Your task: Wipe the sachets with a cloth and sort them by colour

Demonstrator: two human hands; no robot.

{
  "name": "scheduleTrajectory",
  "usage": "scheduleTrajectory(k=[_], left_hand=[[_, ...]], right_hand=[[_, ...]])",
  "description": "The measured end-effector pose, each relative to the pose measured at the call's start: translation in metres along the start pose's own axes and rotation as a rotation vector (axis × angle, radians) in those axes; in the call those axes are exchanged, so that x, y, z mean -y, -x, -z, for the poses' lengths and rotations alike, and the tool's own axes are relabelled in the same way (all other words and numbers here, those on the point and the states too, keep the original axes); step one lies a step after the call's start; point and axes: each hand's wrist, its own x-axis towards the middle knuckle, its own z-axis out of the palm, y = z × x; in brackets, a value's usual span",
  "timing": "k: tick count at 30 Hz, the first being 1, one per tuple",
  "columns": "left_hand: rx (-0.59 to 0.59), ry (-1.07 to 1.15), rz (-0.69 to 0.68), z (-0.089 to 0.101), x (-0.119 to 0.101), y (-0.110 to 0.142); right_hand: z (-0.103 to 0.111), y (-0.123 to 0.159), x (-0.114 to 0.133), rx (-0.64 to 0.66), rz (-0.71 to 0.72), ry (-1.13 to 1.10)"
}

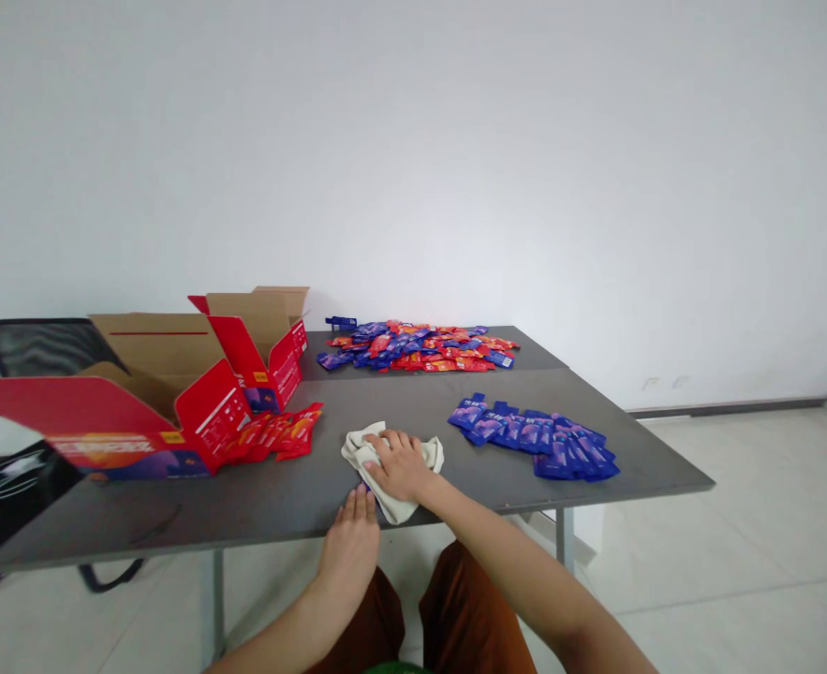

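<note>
A crumpled off-white cloth [403, 511] lies near the table's front edge. My right hand [400, 465] is on top of it, its fingers bent and gripping the fabric. Just below and to the left, my left hand [355, 535] rests at the edge with its fingers stretched flat and side by side. At its fingertips a sliver of blue packet [366, 486] shows beside the cloth; most of that packet is hidden. To the right, blue packets [522, 429] lie in an overlapping row. Red packets [299, 432] overlap on the left.
Two open red cartons [209, 412] with raised flaps stand on the left of the grey table [377, 393]. A heap of mixed red and blue packets [420, 346] covers the far part, near a white wall. A black mesh chair [48, 344] is behind the cartons.
</note>
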Motion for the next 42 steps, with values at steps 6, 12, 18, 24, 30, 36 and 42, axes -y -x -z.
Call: scheduleTrajectory(k=[6, 12, 18, 24, 30, 36, 42], left_hand=[[0.15, -0.003, -0.021, 0.016, 0.006, -0.013], [0.162, 0.01, -0.076, 0.033, 0.019, -0.008], [0.254, -0.017, -0.109, 0.049, 0.03, -0.011], [0.27, -0.045, -0.107, 0.035, 0.025, -0.017], [0.115, 0.04, 0.032, 0.017, 0.013, -0.002], [0.047, 0.035, 0.109, 0.01, -0.003, 0.008], [0.059, 0.021, 0.056, 0.026, -0.01, -0.002]], right_hand=[[0.001, -0.026, -0.005, 0.062, -0.08, 0.023], [0.007, 0.021, -0.003, 0.08, 0.204, -0.017], [0.012, 0.029, -0.006, 0.167, 0.203, -0.086], [0.002, -0.019, -0.011, 0.201, 0.05, -0.134], [0.005, -0.014, -0.007, 0.196, 0.078, -0.108], [0.019, 0.043, -0.004, 0.211, 0.308, -0.102], [0.018, 0.011, -0.02, 0.27, 0.353, -0.131]])
